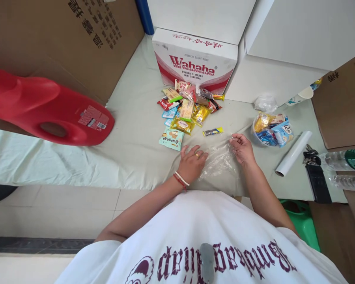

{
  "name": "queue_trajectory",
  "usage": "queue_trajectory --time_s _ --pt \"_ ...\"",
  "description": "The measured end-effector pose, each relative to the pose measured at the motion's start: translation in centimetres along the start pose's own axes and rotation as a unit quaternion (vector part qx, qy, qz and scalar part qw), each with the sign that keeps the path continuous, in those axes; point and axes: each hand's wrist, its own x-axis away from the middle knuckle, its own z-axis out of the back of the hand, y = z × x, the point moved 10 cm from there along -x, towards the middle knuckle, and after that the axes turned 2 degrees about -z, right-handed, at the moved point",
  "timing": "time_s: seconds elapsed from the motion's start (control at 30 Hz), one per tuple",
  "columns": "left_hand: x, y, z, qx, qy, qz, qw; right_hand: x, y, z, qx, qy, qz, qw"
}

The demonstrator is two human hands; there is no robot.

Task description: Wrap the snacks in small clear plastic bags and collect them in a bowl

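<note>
A clear plastic bag (220, 159) lies crumpled on the cloth between my two hands. My right hand (243, 150) pinches its upper right edge with thumb and fingertips. My left hand (192, 163) rests palm down at the bag's left side, fingers bent and apart; what lies under the palm is hidden. Just beyond the bag is a small wrapped candy stick (212, 131) in grey and yellow. A mint-green snack packet (171, 138) lies close to my left fingertips. Behind it is a loose pile of wrapped snacks (186, 109).
A Wahaha water carton (197, 63) stands behind the pile. On the right are a clear tub (257, 136) of snacks, a white roll (294, 154), keys (310, 156), a black case (318, 183) and plastic bottles (333, 161). A red jug (50, 108) stands at left.
</note>
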Motion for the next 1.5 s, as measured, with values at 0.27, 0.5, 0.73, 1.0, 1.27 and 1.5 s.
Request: queue_trajectory --time_s 0.27,0.5,0.73,1.0,1.27,1.5 --pt "1.9 -4.0 -3.1 0.026 -0.169 -0.005 0.985 -2.0 -0.4 3.9 0.009 0.032 0.016 0.999" --pt "3.2 -4.4 -3.7 0.009 -0.208 -0.019 0.978 1.1 0.9 3.2 0.148 -0.068 -0.036 0.986" --pt "3.2 -4.8 -4.2 0.021 -0.247 -0.023 0.968 1.7 -5.3 6.0 0.450 0.018 0.097 0.888" --pt "3.1 -4.6 -4.0 0.038 -0.242 -0.038 0.969 -0.2 -11.5 -14.9 0.621 -0.145 0.359 0.681" --pt "3.1 -4.6 -3.8 0.045 -0.235 -0.037 0.970 -5.2 -8.7 -20.5 0.632 -0.227 0.387 0.632" --pt "3.1 -4.5 -3.5 0.063 -0.234 -0.045 0.969 1.5 -8.9 -11.1 0.513 -0.328 0.202 0.767"
